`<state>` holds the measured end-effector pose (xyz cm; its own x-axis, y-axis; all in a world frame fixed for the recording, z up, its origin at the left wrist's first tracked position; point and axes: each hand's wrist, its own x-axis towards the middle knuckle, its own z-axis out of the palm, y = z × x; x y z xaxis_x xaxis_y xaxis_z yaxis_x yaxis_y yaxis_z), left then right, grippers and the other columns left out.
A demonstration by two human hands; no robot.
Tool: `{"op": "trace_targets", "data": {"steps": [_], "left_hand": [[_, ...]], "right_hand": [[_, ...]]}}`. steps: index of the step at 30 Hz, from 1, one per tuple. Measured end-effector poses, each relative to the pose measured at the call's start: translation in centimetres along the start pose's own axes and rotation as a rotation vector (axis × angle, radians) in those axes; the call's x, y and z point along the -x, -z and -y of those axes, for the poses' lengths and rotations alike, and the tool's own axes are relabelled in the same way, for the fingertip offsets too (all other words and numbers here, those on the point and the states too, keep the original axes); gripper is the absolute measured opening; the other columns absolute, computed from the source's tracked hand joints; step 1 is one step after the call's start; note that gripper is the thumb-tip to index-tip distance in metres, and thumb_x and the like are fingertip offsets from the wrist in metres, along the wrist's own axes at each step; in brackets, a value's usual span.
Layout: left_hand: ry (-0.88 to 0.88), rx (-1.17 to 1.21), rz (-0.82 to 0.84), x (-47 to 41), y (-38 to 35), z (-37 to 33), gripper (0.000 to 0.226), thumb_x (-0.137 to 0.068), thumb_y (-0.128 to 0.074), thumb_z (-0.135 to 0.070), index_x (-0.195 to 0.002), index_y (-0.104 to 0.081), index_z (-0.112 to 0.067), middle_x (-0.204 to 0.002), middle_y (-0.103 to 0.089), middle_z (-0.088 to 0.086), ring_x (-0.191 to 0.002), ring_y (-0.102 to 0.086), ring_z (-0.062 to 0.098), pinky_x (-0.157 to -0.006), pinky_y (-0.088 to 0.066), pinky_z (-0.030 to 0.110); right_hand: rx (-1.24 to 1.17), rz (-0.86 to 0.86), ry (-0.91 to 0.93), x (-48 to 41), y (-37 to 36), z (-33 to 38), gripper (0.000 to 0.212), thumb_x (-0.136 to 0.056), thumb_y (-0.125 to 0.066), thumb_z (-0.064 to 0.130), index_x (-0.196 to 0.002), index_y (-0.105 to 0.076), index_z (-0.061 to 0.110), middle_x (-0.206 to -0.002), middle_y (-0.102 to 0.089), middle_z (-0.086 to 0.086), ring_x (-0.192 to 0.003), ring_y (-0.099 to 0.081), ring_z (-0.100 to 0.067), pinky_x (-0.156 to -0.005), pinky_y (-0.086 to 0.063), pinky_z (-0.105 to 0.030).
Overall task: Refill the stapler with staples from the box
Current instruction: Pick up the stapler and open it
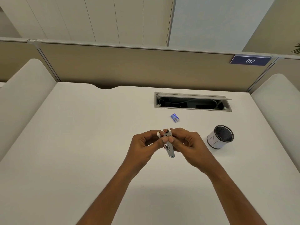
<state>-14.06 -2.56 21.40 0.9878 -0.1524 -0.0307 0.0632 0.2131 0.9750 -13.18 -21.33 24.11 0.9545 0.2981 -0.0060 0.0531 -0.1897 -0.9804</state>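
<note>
You are at the opening step: both of your hands are up off the tabletop [81, 127] with the stapler [168, 144] held between them, and no staples have been fetched yet as far as can be seen. Your left hand [144, 146] has its grip closed around the white end of the stapler, thumb pressed near the front; your right hand [186, 146] pinches the other side, thumb tip meeting the metal body. The metal magazine hangs down and toward you, and the top looks swung apart from it, though the small size makes the exact hinge state hard to read. The box [175, 118] of staples lies flat on the tabletop beyond your hands, well apart from them and looking shut, between you and the cable hatch [193, 102]; a cylindrical cup [220, 136] stands off to the right. Next, I judge, you need the channel fully exposed, then one hand freed to reach forward for the box while the other keeps the stapler steady.
</note>
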Motion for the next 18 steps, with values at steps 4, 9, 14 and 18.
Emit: {"op": "trace_targets", "data": {"steps": [4,9,14,18], "left_hand": [[-0.011,-0.030,-0.033,0.4,-0.2,0.6,0.021,-0.092,-0.075,-0.033,-0.105,-0.079,-0.016,-0.102,-0.081,0.011,-0.103,-0.076,0.034,-0.097,-0.061,0.044],[-0.029,-0.074,-0.065,0.5,-0.4,0.8,0.018,-0.092,-0.073,-0.036,-0.102,-0.078,-0.022,-0.098,-0.081,0.004,-0.100,-0.076,0.026,-0.089,-0.063,0.036],[-0.024,-0.064,-0.077,0.5,-0.4,0.9,0.017,-0.093,-0.073,-0.035,-0.103,-0.077,-0.022,-0.096,-0.078,0.009,-0.099,-0.072,0.033,-0.083,-0.066,0.039],[-0.021,-0.054,-0.069,0.4,-0.4,0.9,0.008,-0.098,-0.071,-0.024,-0.103,-0.078,-0.023,-0.096,-0.077,0.014,-0.098,-0.068,0.040,-0.083,-0.065,0.044]], "right_hand": [[0.043,-0.068,-0.015,0.1,-0.4,-0.4,0.020,-0.097,-0.066,0.014,-0.115,-0.074,0.015,-0.109,-0.077,-0.002,-0.107,-0.073,-0.023,-0.092,-0.059,-0.051],[0.100,-0.183,-0.006,0.6,-1.5,-1.0,0.016,-0.096,-0.067,0.013,-0.111,-0.074,0.016,-0.103,-0.078,0.001,-0.102,-0.073,-0.020,-0.090,-0.060,-0.049],[0.049,-0.242,-0.003,0.9,-2.2,-1.2,0.017,-0.097,-0.066,0.012,-0.111,-0.073,0.017,-0.101,-0.078,0.001,-0.101,-0.073,-0.020,-0.080,-0.062,-0.053],[0.016,-0.267,0.016,1.1,-2.6,-1.3,0.017,-0.097,-0.065,0.013,-0.111,-0.073,0.020,-0.099,-0.078,0.001,-0.100,-0.073,-0.021,-0.076,-0.061,-0.057]]}}
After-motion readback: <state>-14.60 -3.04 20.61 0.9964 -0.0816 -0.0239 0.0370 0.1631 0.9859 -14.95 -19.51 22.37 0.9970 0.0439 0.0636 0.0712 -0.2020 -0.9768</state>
